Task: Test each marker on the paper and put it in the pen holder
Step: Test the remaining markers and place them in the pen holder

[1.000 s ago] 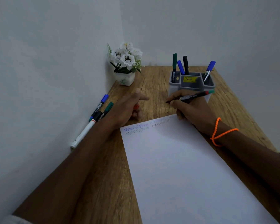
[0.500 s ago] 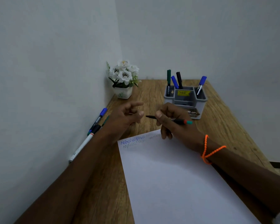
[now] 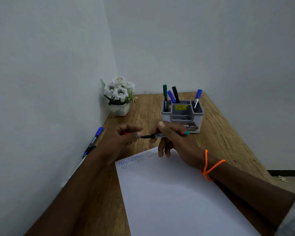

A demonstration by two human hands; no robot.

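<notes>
Four markers stand in one grey pen holder: one green, two blue and one black. One more marker is held between two hands. At least two markers lie along the wall. One sheet of paper, one flower pot and one orange wristband complete the count.

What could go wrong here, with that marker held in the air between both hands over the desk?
The marker looks uncapped, its dark tip meeting the left hand, which seems to hold a red cap. A missed capping could ink the fingers. The right hand hovers over the paper, so a slip might smear the squiggles. The pen holder stands just behind that hand and could get knocked.
</notes>
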